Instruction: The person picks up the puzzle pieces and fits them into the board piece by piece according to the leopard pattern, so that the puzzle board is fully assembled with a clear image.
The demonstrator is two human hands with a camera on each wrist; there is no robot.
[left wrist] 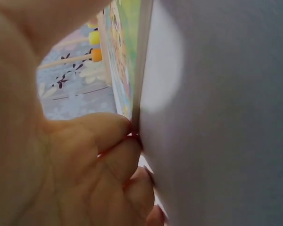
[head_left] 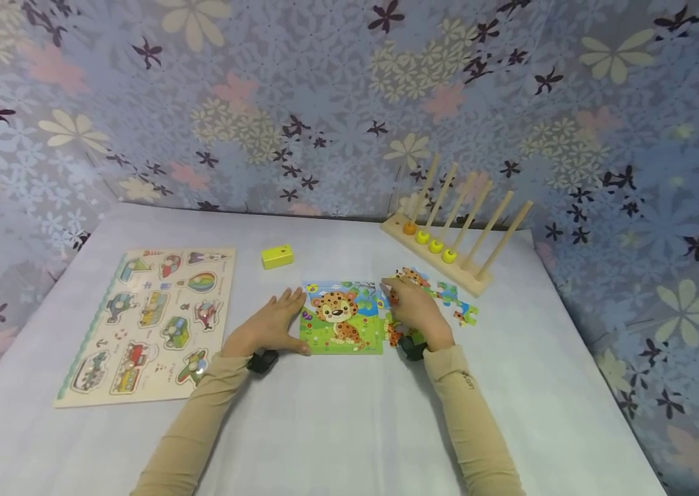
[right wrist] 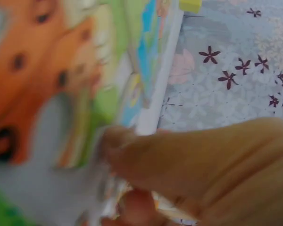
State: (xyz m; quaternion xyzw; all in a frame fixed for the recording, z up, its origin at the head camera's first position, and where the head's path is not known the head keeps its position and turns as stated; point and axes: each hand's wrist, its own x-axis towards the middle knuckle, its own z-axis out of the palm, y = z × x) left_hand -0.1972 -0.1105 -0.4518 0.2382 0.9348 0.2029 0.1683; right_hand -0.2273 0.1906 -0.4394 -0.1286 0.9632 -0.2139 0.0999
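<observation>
A jigsaw board with a spotted leopard cub picture (head_left: 338,317) lies flat mid-table. My left hand (head_left: 268,324) rests at its left side, fingers spread, thumb by the near corner. In the left wrist view, the fingertips (left wrist: 125,125) touch the board's edge. My right hand (head_left: 414,306) is just right of the board, over loose jigsaw pieces (head_left: 465,313), fingers bent down and pinching a piece that they mostly hide. Orange spotted jigsaw pieces (right wrist: 33,75) look large and blurred beside the thumb (right wrist: 146,150) in the right wrist view.
A wooden peg stand (head_left: 479,279) with tall rods and several yellow and orange beads stands at the back right. A yellow block (head_left: 277,257) lies behind the board. At the left lies a large picture puzzle board (head_left: 163,324) of vehicles and toys. Floral wallpaper (head_left: 324,103) rises behind.
</observation>
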